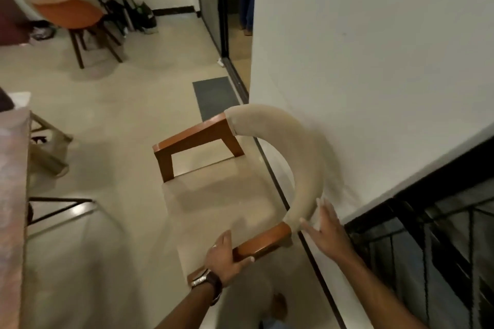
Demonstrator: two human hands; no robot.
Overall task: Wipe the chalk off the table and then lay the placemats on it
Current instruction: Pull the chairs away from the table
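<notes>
- Wooden and cloth-padded, a chair (267, 165) filled the middle of the head view, standing on the pale floor (128, 104) just beside the white wall (387, 75); its curved beige backrest (302, 160) ran from one brown armrest (197, 133) near the far side round to a second armrest (263, 244) close to the camera.
- The left hand (224, 259) gripped the near armrest, fingers curled over the wood and thumb under it, with a wristwatch (207, 282) on the wrist.
- The right hand (324, 232) was spread, fingers straight, fingertips (304, 222) touching the near end of the padded backrest where it met the armrest; it curled round nothing.
- The table (13, 195) showed only as a strip of reddish top along the left edge of the view, well apart from the chair and both hands; motion blur left it too soft to tell whether chalk lay on it, and I could not tell where the placemats were.
- A dark grey mat (213, 96) lay on the floor beyond the chair, by a dark doorway (235, 21).
- An orange chair (72, 16) stood at the far left corner of the room, blurred.
- A black railing (441, 248) ran down the right lower corner, beside the right forearm.
</notes>
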